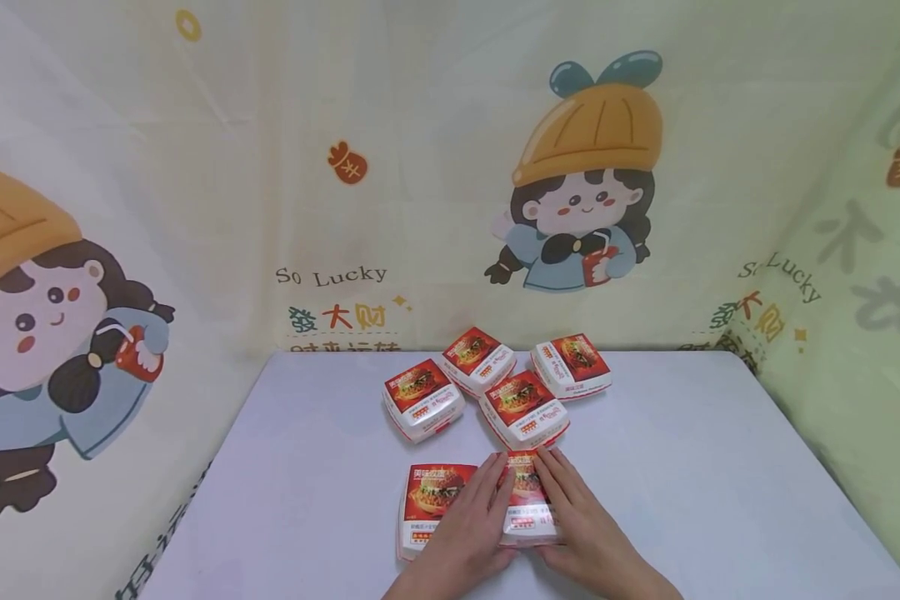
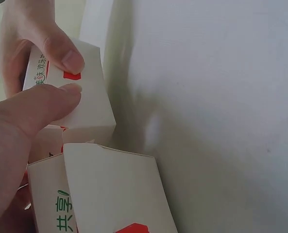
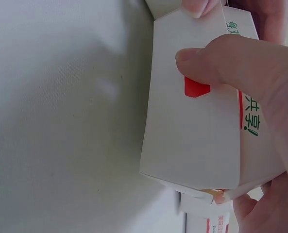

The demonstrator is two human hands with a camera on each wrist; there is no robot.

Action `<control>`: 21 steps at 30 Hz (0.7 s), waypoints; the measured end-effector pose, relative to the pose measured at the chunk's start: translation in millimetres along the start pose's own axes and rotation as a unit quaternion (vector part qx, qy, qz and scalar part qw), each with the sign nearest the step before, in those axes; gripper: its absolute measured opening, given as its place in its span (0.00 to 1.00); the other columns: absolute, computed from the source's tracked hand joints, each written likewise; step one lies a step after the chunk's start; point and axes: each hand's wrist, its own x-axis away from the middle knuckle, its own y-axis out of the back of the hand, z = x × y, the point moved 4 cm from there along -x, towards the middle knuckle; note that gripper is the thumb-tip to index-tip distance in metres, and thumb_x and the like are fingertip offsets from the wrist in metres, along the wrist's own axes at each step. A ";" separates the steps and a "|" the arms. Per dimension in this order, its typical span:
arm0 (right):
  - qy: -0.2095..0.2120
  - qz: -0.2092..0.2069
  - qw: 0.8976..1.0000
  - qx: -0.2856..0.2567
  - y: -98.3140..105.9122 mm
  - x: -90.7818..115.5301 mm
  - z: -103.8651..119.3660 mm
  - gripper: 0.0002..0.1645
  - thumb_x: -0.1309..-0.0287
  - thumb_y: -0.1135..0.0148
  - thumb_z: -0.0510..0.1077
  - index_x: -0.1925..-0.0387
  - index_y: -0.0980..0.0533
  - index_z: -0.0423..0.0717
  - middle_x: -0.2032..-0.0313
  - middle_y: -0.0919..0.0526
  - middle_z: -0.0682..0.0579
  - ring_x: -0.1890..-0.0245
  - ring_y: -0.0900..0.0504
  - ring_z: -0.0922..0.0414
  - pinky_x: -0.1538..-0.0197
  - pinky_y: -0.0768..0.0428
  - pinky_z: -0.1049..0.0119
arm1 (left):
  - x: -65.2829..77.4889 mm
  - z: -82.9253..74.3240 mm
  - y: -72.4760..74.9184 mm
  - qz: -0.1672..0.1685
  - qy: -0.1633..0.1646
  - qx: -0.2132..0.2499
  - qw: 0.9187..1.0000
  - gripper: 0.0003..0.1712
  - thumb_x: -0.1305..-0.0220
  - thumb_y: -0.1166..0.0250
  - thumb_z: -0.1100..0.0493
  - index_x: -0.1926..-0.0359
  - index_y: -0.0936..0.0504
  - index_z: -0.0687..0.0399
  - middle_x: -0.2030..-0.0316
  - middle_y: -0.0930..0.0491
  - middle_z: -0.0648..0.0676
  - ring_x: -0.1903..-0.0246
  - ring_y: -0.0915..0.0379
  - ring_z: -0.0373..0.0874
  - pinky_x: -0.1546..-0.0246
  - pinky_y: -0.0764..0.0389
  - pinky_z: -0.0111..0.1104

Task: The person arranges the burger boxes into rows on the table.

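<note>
One white burger box [image 1: 527, 492], red burger-photo top, green side lettering

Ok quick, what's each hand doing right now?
Left hand: holding the front right burger box by its left side.
Right hand: holding the same box by its right side.

Burger box [image 1: 523, 487] is showing its red picture top. Left hand [image 1: 471, 515] is gripping its left side, right hand [image 1: 581, 521] its right side; fingers of both are pointing toward its far edge. Second box [image 1: 426, 496] is lying just left of the burger box, the left hand partly hiding it. Third box [image 1: 525, 407] is sitting just behind the burger box; fourth box [image 1: 423, 398], behind and left; fifth box [image 1: 478, 358], farther behind, slightly left; sixth box [image 1: 573, 365], farther behind, right. Pale table [image 1: 720, 467] is stretching out either side of the burger box; printed cloth [image 1: 420, 217] is hanging well behind it.
</note>
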 end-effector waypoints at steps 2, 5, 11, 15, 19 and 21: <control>-0.017 0.016 1.000 -0.008 -1.5 -0.9 0.8 0.67 0.73 0.16 0.48 0.28 0.39 0.38 0.26 0.39 0.43 0.27 0.40 0.44 0.27 0.65 0.85 | 0.8 1.0 0.1 0.000 0.003 0.001 1.000 0.56 0.45 0.28 0.38 0.24 0.44 0.55 0.22 0.53 0.55 0.22 0.56 0.49 0.30 0.31 0.43; -0.042 0.043 0.998 -0.016 -4.3 -1.6 1.5 0.67 0.71 0.16 0.49 0.27 0.40 0.40 0.25 0.41 0.45 0.25 0.43 0.46 0.28 0.67 0.86 | 1.7 2.1 0.4 -0.002 0.003 -0.001 1.000 0.55 0.45 0.27 0.39 0.25 0.42 0.56 0.22 0.52 0.54 0.22 0.55 0.49 0.30 0.32 0.43; -0.051 0.058 0.997 -0.013 -7.5 -1.9 2.4 0.67 0.69 0.16 0.50 0.27 0.40 0.40 0.24 0.42 0.45 0.24 0.44 0.47 0.29 0.68 0.87 | 2.2 2.7 0.2 -0.004 -0.002 -0.016 1.000 0.54 0.45 0.27 0.39 0.25 0.40 0.57 0.23 0.47 0.55 0.23 0.51 0.49 0.29 0.33 0.42; -0.025 0.036 0.999 0.006 -7.8 -0.6 2.7 0.67 0.72 0.16 0.49 0.28 0.39 0.37 0.25 0.40 0.43 0.26 0.42 0.45 0.27 0.67 0.84 | 2.4 2.2 0.2 -0.004 -0.013 -0.037 0.999 0.53 0.45 0.27 0.40 0.26 0.39 0.57 0.24 0.43 0.54 0.24 0.50 0.48 0.28 0.34 0.41; 0.000 0.016 1.000 0.026 -8.7 0.7 2.8 0.68 0.73 0.17 0.51 0.29 0.39 0.36 0.27 0.38 0.41 0.28 0.39 0.43 0.25 0.67 0.81 | 2.4 2.1 0.3 0.002 -0.015 -0.055 0.998 0.52 0.46 0.27 0.40 0.27 0.38 0.57 0.25 0.42 0.54 0.24 0.50 0.48 0.27 0.36 0.41; 0.002 0.015 0.999 0.034 -9.5 1.3 2.6 0.69 0.73 0.16 0.54 0.28 0.39 0.36 0.27 0.38 0.41 0.28 0.39 0.44 0.25 0.69 0.79 | 2.3 2.1 -0.1 0.006 -0.014 -0.059 0.998 0.52 0.45 0.28 0.39 0.26 0.38 0.57 0.25 0.42 0.54 0.24 0.50 0.48 0.27 0.37 0.41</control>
